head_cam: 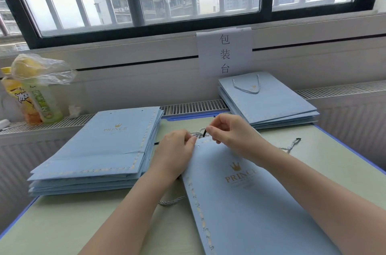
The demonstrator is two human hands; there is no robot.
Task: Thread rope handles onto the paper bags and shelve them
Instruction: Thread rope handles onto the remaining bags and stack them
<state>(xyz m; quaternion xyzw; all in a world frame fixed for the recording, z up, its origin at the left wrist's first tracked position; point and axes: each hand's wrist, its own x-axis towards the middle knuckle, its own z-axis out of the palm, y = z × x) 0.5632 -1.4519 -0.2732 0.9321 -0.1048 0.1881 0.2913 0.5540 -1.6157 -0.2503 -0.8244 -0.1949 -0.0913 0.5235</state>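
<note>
I see the bag lying flat on the table, its top edge pointing away from me and sitting right under both hands. My left hand rests on the bag's top left corner, fingers curled over the edge beside a punched hole; it seems to pinch the paper there, though the fingertips are hidden. My right hand is just above the top edge, thumb and forefinger pinching the dark tip of the rope, which loops between the two hands. More rope shows from under the bag's left side, and another end lies on the table to the right.

The bag reads "PRINCE" in gold under a crown. The same word is on the left stack. The right stack, near the wall, has a handle threaded on its top bag. A paper sign taped below the window reads 包装台. Two bottles stand far left; their labels are too blurred to read.
</note>
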